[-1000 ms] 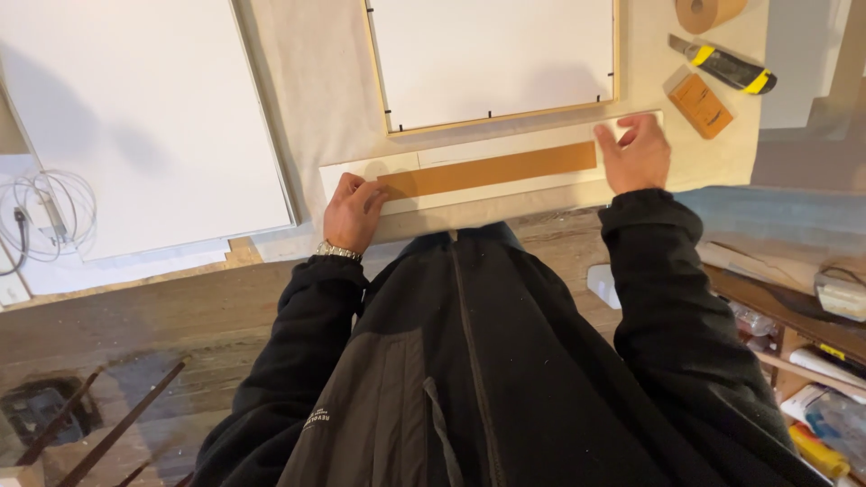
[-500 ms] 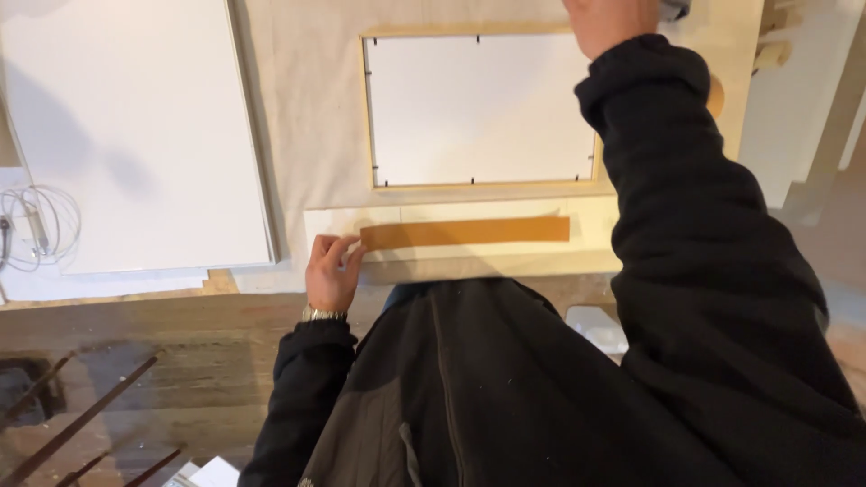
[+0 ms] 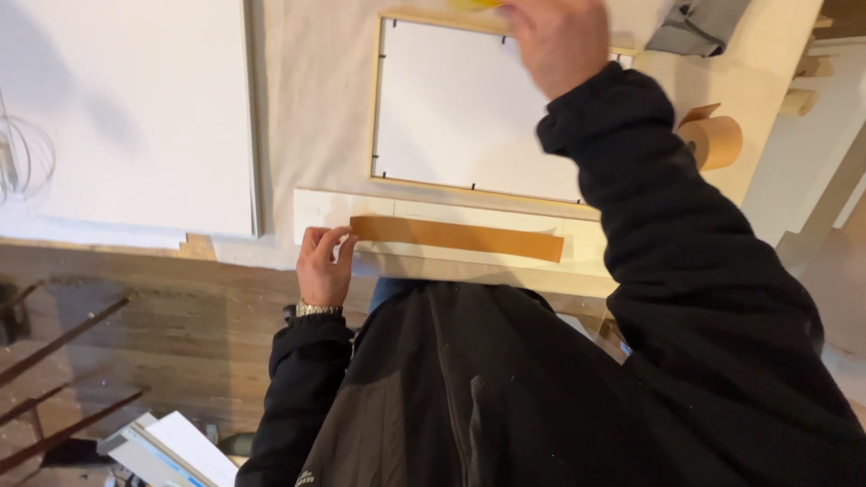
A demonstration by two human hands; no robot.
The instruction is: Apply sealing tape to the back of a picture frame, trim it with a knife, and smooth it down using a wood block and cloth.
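Note:
A strip of brown paper tape [image 3: 456, 237] lies along a long white board [image 3: 586, 252] at the table's near edge. My left hand [image 3: 323, 266] presses the tape's left end down with its fingertips; a metal watch sits on that wrist. My right hand [image 3: 559, 41] is raised over the wooden-framed white panel [image 3: 469, 117], blurred, its fingers curled on a yellow tool [image 3: 474, 4] that barely shows at the top edge. My black jacket hides the table's front edge.
A large white canvas [image 3: 126, 108] lies at the left, with coiled wire [image 3: 23, 153] beside it. A brown tape roll [image 3: 713, 140] and a grey cloth [image 3: 699, 27] sit at the right. Dark metal bars [image 3: 63, 379] and papers [image 3: 171, 446] are on the wooden floor.
My right hand left the tape's right end, reached to the far right of the table and now swings back over the framed panel with something yellow. My left hand stays on the tape's left end.

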